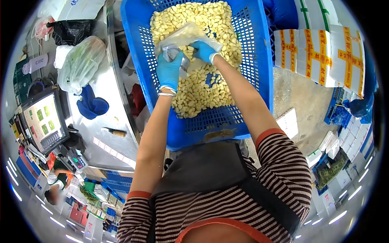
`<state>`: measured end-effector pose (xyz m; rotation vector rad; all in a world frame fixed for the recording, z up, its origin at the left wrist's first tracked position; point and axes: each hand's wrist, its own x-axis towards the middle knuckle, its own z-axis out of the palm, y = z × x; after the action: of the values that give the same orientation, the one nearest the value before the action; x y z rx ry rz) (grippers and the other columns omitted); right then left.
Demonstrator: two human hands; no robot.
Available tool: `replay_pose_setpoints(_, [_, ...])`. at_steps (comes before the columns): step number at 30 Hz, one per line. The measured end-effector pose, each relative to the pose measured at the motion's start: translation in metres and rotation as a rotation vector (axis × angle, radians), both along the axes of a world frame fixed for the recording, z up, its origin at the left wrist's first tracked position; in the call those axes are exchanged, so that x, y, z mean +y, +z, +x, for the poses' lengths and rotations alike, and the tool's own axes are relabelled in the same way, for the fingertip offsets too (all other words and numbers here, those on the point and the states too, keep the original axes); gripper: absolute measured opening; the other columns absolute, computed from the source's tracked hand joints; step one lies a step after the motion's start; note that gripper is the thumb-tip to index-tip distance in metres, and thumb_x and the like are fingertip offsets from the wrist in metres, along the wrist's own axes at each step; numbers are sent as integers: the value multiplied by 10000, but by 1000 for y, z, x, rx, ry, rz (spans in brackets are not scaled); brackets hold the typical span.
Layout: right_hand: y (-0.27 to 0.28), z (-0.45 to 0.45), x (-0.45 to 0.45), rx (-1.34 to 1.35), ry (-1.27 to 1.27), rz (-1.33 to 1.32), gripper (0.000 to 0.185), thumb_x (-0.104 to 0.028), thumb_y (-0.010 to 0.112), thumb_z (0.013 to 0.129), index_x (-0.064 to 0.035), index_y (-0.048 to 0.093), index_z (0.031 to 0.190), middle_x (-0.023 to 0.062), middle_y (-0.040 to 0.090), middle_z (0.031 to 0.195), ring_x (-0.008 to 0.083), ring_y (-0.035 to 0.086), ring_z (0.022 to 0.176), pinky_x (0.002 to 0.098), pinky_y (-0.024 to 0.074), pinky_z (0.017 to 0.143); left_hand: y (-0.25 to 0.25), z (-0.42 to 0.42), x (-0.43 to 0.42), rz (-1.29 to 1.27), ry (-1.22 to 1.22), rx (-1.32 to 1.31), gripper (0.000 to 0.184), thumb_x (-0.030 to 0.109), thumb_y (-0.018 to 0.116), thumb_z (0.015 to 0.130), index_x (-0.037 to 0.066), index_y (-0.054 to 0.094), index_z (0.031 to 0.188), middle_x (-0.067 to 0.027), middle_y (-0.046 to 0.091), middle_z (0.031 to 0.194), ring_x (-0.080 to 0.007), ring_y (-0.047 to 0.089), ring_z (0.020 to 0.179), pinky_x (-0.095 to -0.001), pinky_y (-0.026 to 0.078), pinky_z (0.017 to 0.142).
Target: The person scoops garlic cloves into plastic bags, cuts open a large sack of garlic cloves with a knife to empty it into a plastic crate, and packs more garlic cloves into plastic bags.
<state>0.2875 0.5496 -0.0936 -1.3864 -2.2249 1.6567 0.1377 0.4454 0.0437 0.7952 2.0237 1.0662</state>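
Lots of pale-yellow cloves (202, 95) loose, upper centre; left hand's (168, 73) fingers clamped on clear plastic bag (184, 36), fill unclear; right hand's (206, 52) grip hidden, can't tell.

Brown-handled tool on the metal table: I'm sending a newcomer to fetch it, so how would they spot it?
Left of the big blue crate stands the shiny metal table. On it, between a crumpled blue item and a pale strip marked into boxes, lies the small tool. Its brown handle sets it apart from both.
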Motion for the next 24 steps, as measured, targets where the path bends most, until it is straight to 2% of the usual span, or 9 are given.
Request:
replay_pose_setpoints(5, [14,28,-9,44,61,-282,388,-65,560,879,-61,605,1265,115,631,1193,193,612,1050,300,475,928,2,-5,-3,53,-13,-136,395,258,752,817,-28,610,1050,-109,644,968,-189,602,830,-306,494,775])
replay_pose_setpoints(9, [23,43,-19,388,-122,-684,346,-37,522,922,-39,600,1259,103,612,1239,167,620,1064,288,498,966,-9,-6,-5,75,6,-209,379,247,748,825,-27,612,1049,-86,642,969,-168,593,834,-293,490,773])
replay_pose_setpoints(10, [24,42,-18,364,-75,-670,365,-41,528,932,-59,580,1293,103,600,1258,163,619,1075,288,493,992,-7,-6,-4,64,6,-217,371,240,748,824,-25,615,1047,-87,643,975,-167,593,834,-291,490,772])
replay_pose_setpoints(13, [26,37,-23,409,-250,-790,355,-52,532,937,-58,582,1289,97,611,1222,157,623,1047,284,498,988,0,-7,-3,35,-38,-244,442,196,750,841,-60,581,1158,-73,650,1048,-131,596,904,-254,488,806])
replay_pose_setpoints(16, [24,31,-25,447,-349,-887,309,-103,580,925,-46,620,1226,85,651,1099,145,629,961,281,527,906,3,-5,-3,30,-15,-230,433,200,752,840,-53,587,1150,-77,652,1045,-134,599,899,-257,488,800])
replay_pose_setpoints(19, [24,15,-23,190,-247,-548,294,-171,642,900,-42,649,1164,65,669,977,134,617,876,281,527,799,-4,-6,-4,68,-21,-216,349,206,740,835,-29,613,1061,-77,651,967,-155,594,847,-281,489,776])
replay_pose_setpoints(20, [20,7,-24,87,-275,-449,284,-193,713,845,-50,680,1089,75,674,918,158,612,840,297,504,758,-4,-6,-4,74,-9,-213,348,201,741,833,-30,613,1060,-76,651,968,-154,595,847,-281,489,775])
replay_pose_setpoints(23, [16,-10,-32,47,-295,-140,225,-155,736,810,-60,700,1011,108,674,930,203,622,837,319,502,794,-5,-5,-4,97,5,-227,347,189,744,829,-32,612,1061,-76,651,971,-152,596,848,-282,489,774])
replay_pose_setpoints(24, [16,-13,-34,56,-303,-100,195,-114,753,763,-67,706,946,117,656,961,257,623,865,342,495,821,-5,-6,-5,103,-8,-249,347,185,744,829,-32,611,1064,-76,650,972,-151,596,849,-283,489,774])
